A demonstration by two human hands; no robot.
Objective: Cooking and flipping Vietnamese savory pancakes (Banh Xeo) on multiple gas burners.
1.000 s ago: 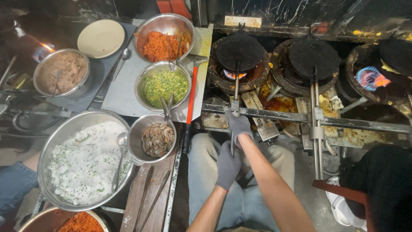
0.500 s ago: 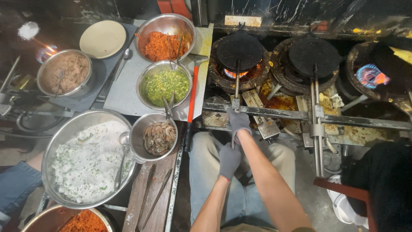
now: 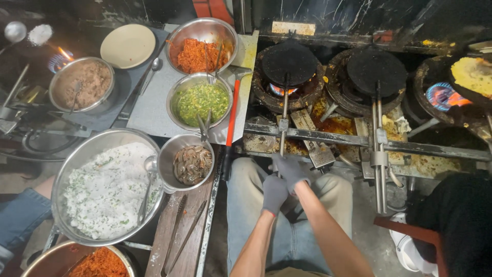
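Fingers of both gloved hands, right hand and left hand, closed around pan handle

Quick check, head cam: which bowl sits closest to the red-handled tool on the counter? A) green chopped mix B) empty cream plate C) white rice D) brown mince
A: the bowl of green chopped mix lies right beside the red-handled tool, while the brown mince bowl, the rice bowl and the cream plate all sit farther left.
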